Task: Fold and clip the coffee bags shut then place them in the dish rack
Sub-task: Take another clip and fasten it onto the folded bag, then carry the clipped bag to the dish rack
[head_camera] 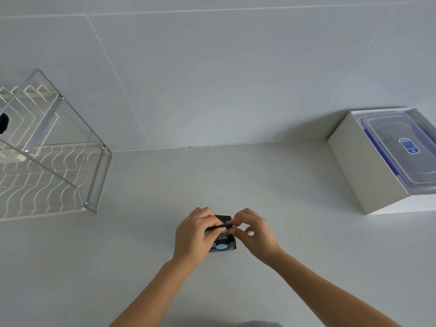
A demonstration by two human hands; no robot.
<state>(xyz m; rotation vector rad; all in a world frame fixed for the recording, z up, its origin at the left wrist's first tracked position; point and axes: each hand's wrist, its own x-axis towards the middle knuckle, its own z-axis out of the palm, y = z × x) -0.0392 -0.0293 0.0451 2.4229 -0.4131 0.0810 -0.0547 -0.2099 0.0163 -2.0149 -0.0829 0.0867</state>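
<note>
Coffee bag (221, 241) gripped by both hands' fingers (213, 224); lidded container (401, 147) sits in box (361, 171).

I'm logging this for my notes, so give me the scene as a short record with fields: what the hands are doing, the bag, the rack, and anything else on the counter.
left hand: grips the coffee bag's left side, fingers over the fold
right hand: pinches a thin black clip at the bag's top
coffee bag: small, black, pale blue print, on the counter
dish rack: far left, white wire; a dark item at its left edge, unclear
box: far right, open, holding a clear lidded container
</note>
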